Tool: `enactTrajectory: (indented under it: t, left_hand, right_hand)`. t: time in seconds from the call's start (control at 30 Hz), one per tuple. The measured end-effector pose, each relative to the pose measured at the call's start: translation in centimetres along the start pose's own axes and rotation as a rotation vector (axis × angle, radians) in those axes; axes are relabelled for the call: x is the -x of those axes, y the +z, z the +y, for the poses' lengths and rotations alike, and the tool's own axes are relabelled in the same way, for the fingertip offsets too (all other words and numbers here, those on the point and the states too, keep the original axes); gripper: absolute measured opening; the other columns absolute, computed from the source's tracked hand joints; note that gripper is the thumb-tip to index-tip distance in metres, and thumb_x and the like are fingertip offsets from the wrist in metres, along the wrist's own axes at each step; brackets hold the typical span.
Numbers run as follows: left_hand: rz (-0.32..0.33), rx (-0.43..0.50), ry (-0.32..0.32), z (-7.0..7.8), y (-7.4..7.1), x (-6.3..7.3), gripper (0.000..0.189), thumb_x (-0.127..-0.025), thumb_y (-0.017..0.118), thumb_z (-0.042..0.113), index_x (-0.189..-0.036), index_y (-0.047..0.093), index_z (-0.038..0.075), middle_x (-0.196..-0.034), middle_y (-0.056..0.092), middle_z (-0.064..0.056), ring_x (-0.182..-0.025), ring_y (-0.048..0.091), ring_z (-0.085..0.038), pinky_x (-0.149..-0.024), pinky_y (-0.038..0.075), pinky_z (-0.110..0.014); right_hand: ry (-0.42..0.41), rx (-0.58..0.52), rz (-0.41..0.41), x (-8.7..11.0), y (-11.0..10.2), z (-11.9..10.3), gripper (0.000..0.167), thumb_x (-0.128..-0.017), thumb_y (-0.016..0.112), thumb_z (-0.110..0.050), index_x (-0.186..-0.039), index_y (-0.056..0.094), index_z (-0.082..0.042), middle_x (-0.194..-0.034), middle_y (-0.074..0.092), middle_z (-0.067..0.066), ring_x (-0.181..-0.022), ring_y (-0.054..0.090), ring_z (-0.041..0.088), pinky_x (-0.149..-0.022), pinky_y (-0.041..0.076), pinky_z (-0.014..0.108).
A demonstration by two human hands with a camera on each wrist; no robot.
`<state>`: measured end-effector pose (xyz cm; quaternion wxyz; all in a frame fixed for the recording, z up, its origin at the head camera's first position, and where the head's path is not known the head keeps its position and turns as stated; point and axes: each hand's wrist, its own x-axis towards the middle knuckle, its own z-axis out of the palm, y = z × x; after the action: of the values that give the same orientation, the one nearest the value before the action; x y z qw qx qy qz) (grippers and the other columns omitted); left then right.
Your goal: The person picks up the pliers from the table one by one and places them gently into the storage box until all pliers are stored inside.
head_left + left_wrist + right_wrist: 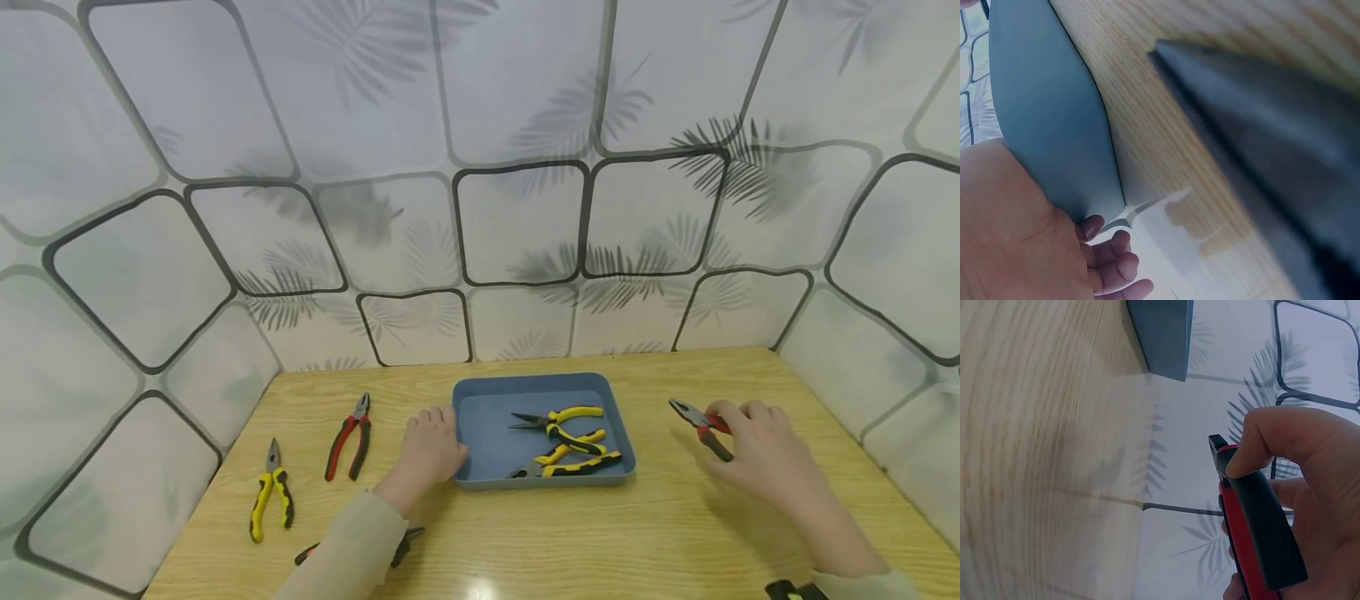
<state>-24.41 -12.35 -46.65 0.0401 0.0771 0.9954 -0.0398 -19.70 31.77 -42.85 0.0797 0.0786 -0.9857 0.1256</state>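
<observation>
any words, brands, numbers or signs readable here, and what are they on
No readable text in any view.
Pliers: any markings are too small or blurred to read.
Blue tray: no lettering visible.
Wall covering: only lines and leaf shapes.

Smooth Plastic, Dull Metal, Streaked Grain

The blue tray [487,425] looks like smooth moulded plastic, satin-matt. The bench [540,542] is wood or wood-look laminate, finely grained, with one glossy glare spot near its front. The pliers at right [1250,512] have smooth handle covers, plastic or rubber, softly sheened, and a metal nose. Under the left sleeve [348,542], which is matt cloth, the nearest pliers [1272,125] show a blurred, dull grey metal nose. The wall covering [517,225] looks smooth; whether paper or film cannot be told.
</observation>
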Motion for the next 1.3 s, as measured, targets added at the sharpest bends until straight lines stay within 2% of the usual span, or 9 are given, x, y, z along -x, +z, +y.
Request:
enactTrajectory:
  t: [0.17, 0.4, 0.77, 1.07, 1.3]
  left_hand:
    - [0.022, 0.001, 0.004, 0.0, -0.2, 0.2, 0.04, -0.104, 0.059, 0.035, -0.123, 0.051, 0.001, -0.115, 0.059, -0.019, -0.106, 0.058, -0.033, -0.103, 0.05, -0.05]
    - [0.014, 0.013, 0.008, -0.1, 0.3, 0.0, 0.044, -0.105, 0.057, 0.036, -0.13, 0.051, 0.0, -0.121, 0.059, -0.022, -0.113, 0.058, -0.036, -0.107, 0.049, -0.052]
    - [0.059, 0.026, 0.02, 0.0, -0.1, 0.3, 0.035, -0.104, 0.059, 0.033, -0.117, 0.052, 0.001, -0.108, 0.059, -0.019, -0.099, 0.057, -0.033, -0.096, 0.052, -0.05]
    - [0.051, 0.016, 0.015, 0.1, 0.0, 0.3, 0.039, -0.104, 0.059, 0.035, -0.122, 0.053, 0.001, -0.111, 0.059, -0.018, -0.102, 0.057, -0.032, -0.098, 0.052, -0.05]
    - [0.043, 0.001, 0.013, 0.0, 0.2, 0.1, 0.042, -0.104, 0.059, 0.037, -0.125, 0.052, 0.001, -0.114, 0.06, -0.019, -0.104, 0.058, -0.033, -0.099, 0.051, -0.049]
  right_hand:
    - [-0.008, -0.004, 0.0, -0.5, -0.1, -0.7, 0.061, -0.08, 0.086, -0.026, -0.132, 0.061, -0.008, -0.113, 0.059, 0.032, -0.097, 0.054, 0.049, -0.055, 0.046, 0.046]
    - [-0.036, -0.01, 0.001, -1.1, 0.2, -1.6, 0.062, -0.078, 0.088, -0.027, -0.131, 0.061, -0.007, -0.115, 0.059, 0.033, -0.101, 0.054, 0.053, -0.056, 0.048, 0.048]
    - [-0.051, -0.031, 0.001, -2.2, 0.4, -3.1, 0.062, -0.08, 0.088, -0.028, -0.132, 0.062, -0.007, -0.115, 0.058, 0.031, -0.101, 0.054, 0.051, -0.06, 0.048, 0.053]
    - [-0.075, -0.012, 0.007, -2.8, 0.8, -3.8, 0.063, -0.078, 0.089, -0.027, -0.13, 0.062, -0.006, -0.112, 0.058, 0.029, -0.106, 0.054, 0.051, -0.062, 0.051, 0.056]
    - [-0.098, 0.0, 0.01, -3.3, 1.0, -4.4, 0.061, -0.079, 0.089, -0.029, -0.13, 0.063, -0.007, -0.109, 0.057, 0.026, -0.097, 0.054, 0.044, -0.06, 0.049, 0.049]
